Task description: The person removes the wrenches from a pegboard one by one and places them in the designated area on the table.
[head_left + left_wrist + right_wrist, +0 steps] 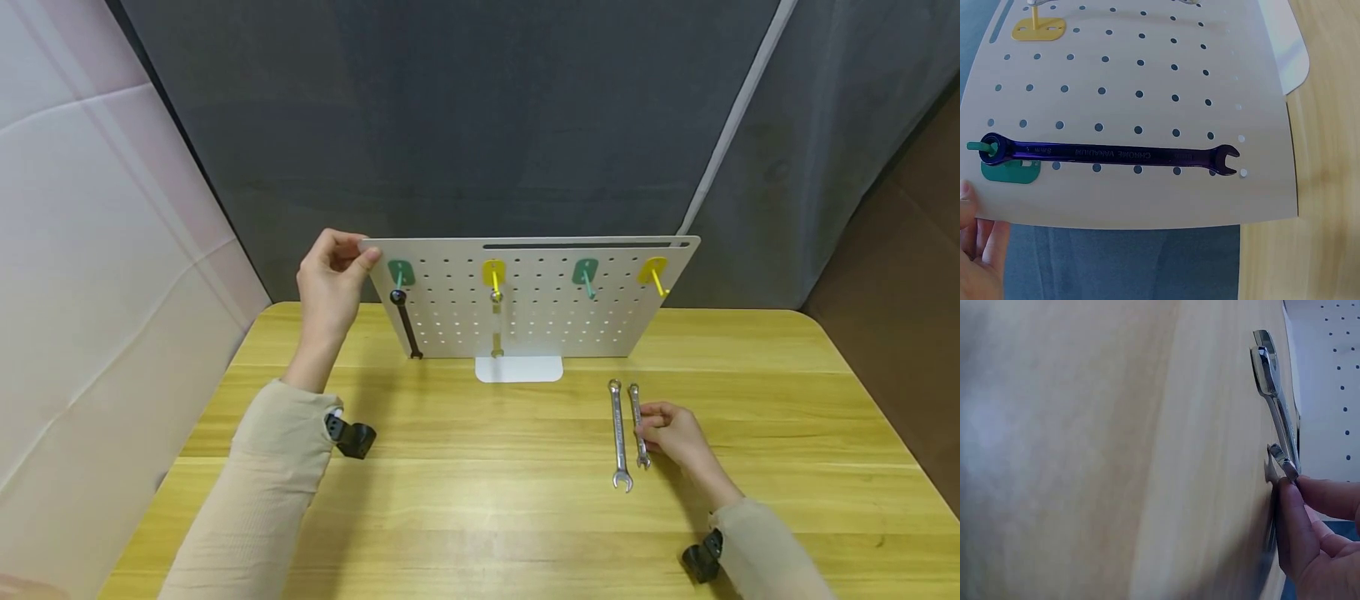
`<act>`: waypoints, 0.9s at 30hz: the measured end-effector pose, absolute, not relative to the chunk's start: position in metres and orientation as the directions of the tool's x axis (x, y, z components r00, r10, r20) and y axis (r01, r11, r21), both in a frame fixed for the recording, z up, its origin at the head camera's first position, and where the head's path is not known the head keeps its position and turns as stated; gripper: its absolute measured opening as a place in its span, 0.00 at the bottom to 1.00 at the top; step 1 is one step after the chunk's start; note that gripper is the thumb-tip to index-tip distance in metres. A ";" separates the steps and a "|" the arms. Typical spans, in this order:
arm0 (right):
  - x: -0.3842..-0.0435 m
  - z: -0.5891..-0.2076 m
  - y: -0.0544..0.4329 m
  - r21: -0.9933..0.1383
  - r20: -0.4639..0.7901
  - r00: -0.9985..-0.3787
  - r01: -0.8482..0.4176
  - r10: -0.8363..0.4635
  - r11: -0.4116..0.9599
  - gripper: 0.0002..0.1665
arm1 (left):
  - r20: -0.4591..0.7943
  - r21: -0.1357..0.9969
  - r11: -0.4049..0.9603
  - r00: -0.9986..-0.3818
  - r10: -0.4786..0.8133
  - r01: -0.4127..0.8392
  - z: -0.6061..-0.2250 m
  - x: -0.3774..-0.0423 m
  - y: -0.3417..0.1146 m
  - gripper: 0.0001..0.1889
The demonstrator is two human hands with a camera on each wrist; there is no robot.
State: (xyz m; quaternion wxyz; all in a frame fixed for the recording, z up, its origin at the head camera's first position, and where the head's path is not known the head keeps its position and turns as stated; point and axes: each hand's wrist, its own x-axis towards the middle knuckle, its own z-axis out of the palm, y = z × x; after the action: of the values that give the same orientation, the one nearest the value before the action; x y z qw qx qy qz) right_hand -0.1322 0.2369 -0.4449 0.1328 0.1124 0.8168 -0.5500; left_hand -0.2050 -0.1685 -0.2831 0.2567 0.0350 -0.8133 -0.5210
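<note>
My left hand (330,283) grips the upper left corner of a white pegboard (457,321), thumb in front. From the green hook at that corner hangs a dark combination wrench (1110,154), its ring over the peg and its open end down. A silver wrench (497,321) hangs on the yellow hook beside it. On the table at right, my right hand (675,435) pinches the smaller silver wrench (637,412) between thumb and fingers. Just left of it lies a longer silver wrench (618,433), open end toward me. In the right wrist view, fingers hide part of the held wrench (1284,464).
Another green hook (586,273) and a yellow hook (654,273) on the board's right half carry nothing. The board's white foot (519,370) rests on the wooden table (465,483). A grey curtain (465,117) stands behind, a pale one (97,275) at left.
</note>
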 end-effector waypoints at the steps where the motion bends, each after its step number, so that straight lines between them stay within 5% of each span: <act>1: -0.132 -0.445 0.236 -0.865 -0.341 -0.939 0.333 0.046 0.376 0.27 | 0.381 0.866 0.455 -0.866 -0.324 0.210 -0.283 -0.205 -0.169 0.15; 27: -0.135 -0.443 0.231 -0.793 -0.336 -0.935 0.345 0.112 0.502 0.21 | 0.403 0.854 0.466 -0.861 -0.309 0.232 -0.284 -0.206 -0.169 0.16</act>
State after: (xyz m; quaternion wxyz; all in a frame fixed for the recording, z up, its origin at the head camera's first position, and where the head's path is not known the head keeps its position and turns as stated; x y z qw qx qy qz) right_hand -0.1350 0.2309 -0.4432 0.1209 0.1333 0.8580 -0.4810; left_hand -0.2060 -0.1691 -0.2844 0.2622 0.0234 -0.8150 -0.5162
